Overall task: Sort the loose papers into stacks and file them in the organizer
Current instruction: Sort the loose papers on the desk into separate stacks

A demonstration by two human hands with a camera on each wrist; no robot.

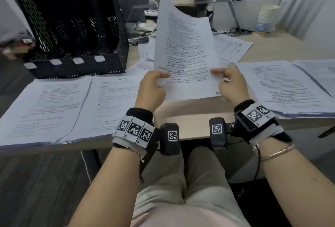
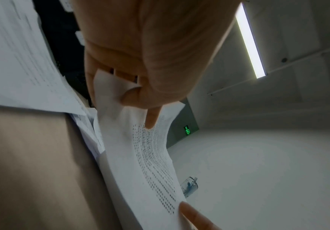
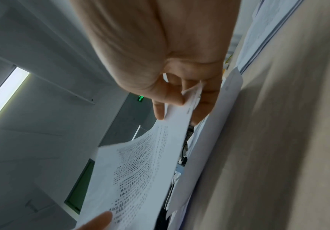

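Beige table (image 1: 190, 118) carrying all of it. Black mesh organizer (image 1: 72, 27) upright at far left, four slots. Stacks of printed papers (image 1: 54, 107) in front of the organizer, more stacks (image 1: 290, 89) well to its right. Loose sheets (image 1: 232, 47) lying right of the organizer, farther back. Printed sheet (image 1: 186, 51) raised upright, just right of the organizer, bottom edge above the table. Left grip (image 1: 151, 89) pinching its lower left corner; right grip (image 1: 232, 85) pinching the lower right.

Black wristbands (image 1: 139, 113) with white tag-marker strips (image 1: 133, 129), black wrist cameras (image 1: 170, 138), thin bracelet (image 1: 277, 152), beige trousers (image 1: 181, 181).
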